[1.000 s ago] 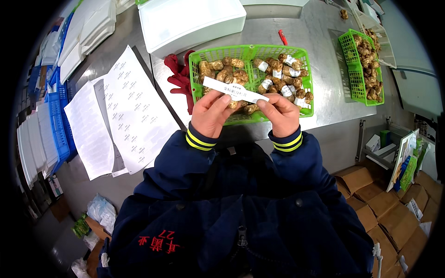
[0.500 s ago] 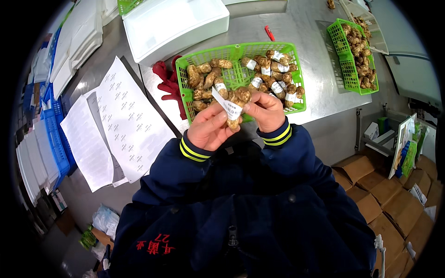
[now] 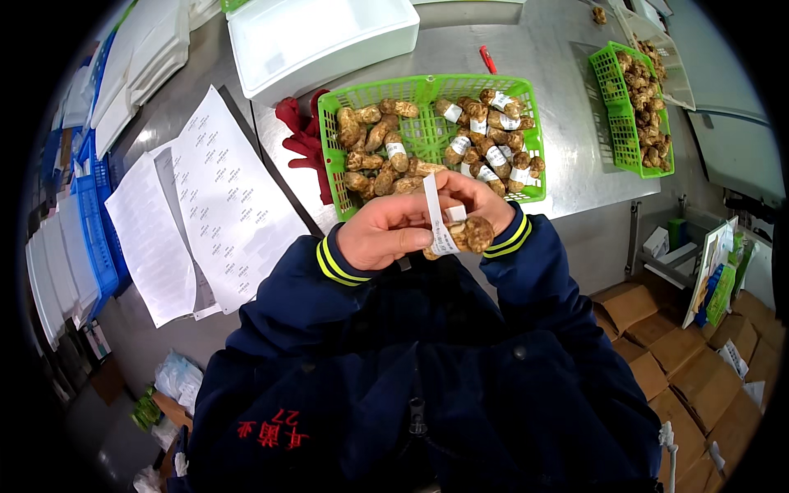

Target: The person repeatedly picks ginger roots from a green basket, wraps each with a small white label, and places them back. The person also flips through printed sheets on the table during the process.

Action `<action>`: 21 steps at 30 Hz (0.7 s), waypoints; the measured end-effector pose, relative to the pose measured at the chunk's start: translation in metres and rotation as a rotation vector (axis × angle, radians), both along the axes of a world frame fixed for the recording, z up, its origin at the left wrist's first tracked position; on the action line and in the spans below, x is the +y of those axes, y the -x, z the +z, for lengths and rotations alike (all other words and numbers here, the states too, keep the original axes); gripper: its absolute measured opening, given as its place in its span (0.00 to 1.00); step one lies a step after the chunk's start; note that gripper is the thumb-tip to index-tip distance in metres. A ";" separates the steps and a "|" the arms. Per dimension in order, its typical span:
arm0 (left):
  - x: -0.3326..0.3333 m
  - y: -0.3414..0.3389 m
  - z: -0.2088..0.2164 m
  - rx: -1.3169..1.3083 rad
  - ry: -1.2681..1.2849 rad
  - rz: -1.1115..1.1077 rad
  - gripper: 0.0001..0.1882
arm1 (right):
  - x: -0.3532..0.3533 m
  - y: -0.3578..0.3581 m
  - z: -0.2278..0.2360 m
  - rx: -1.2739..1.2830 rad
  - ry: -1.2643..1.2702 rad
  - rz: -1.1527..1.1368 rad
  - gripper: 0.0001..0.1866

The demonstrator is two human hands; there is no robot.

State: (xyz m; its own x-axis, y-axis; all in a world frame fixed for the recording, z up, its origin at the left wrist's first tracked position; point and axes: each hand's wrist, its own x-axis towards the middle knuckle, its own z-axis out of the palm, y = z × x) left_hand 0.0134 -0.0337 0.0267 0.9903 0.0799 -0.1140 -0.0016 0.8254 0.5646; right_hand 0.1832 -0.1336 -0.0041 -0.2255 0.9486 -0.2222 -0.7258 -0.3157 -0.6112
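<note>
Both hands are gripping one brown mushroom (image 3: 470,234) just in front of the green basket (image 3: 427,89) of mushrooms, the left hand (image 3: 386,232) curling closed around it while the right hand (image 3: 475,194) is pinching the white label strip (image 3: 436,215) against it.

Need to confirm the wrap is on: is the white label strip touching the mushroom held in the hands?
Touching. The head view shows the white label strip lying against the brown mushroom, pinched there by the left hand and right hand.
</note>
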 end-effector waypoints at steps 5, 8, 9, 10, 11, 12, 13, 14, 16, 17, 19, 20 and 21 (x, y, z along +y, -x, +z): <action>-0.005 -0.004 -0.004 0.100 0.043 0.263 0.20 | 0.000 0.013 -0.002 -0.124 -0.022 -0.405 0.18; -0.007 -0.016 -0.012 0.132 -0.009 0.493 0.19 | 0.000 0.019 -0.003 -0.486 -0.016 -0.588 0.12; -0.010 -0.020 -0.014 0.144 -0.027 0.573 0.18 | 0.001 0.029 0.005 -0.532 0.009 -0.628 0.13; -0.013 -0.025 -0.015 0.155 -0.046 0.654 0.16 | 0.005 0.039 0.012 -0.578 0.034 -0.667 0.14; -0.015 -0.028 -0.017 0.193 -0.021 0.702 0.14 | 0.008 0.046 0.005 -0.741 0.001 -0.702 0.15; -0.019 -0.029 -0.015 0.228 -0.029 0.735 0.13 | 0.007 0.052 0.003 -0.801 0.015 -0.736 0.16; -0.020 -0.030 -0.016 0.243 -0.040 0.743 0.13 | 0.007 0.054 0.003 -0.886 0.004 -0.756 0.17; -0.020 -0.029 -0.017 0.259 -0.051 0.749 0.12 | 0.008 0.056 0.003 -0.971 -0.005 -0.776 0.17; -0.019 -0.029 -0.015 0.279 -0.068 0.738 0.11 | 0.007 0.058 0.002 -0.927 0.009 -0.785 0.19; -0.018 -0.028 -0.015 0.288 -0.078 0.722 0.11 | 0.007 0.057 0.001 -0.952 0.000 -0.792 0.19; -0.018 -0.026 -0.012 0.320 -0.081 0.714 0.11 | 0.007 0.060 0.001 -1.094 -0.018 -0.809 0.19; -0.019 -0.026 -0.010 0.322 -0.084 0.732 0.11 | 0.006 0.060 0.002 -1.096 -0.007 -0.802 0.19; -0.020 -0.027 -0.008 0.324 -0.087 0.749 0.10 | 0.005 0.061 0.002 -1.099 0.004 -0.794 0.19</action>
State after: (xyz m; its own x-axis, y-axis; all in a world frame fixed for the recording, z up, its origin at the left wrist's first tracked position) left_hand 0.0406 -0.0532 0.0189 0.5896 0.7286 -0.3485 -0.3608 0.6237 0.6934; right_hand 0.1225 -0.1281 -0.0022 0.6722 0.7375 0.0657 0.1471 -0.0461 -0.9880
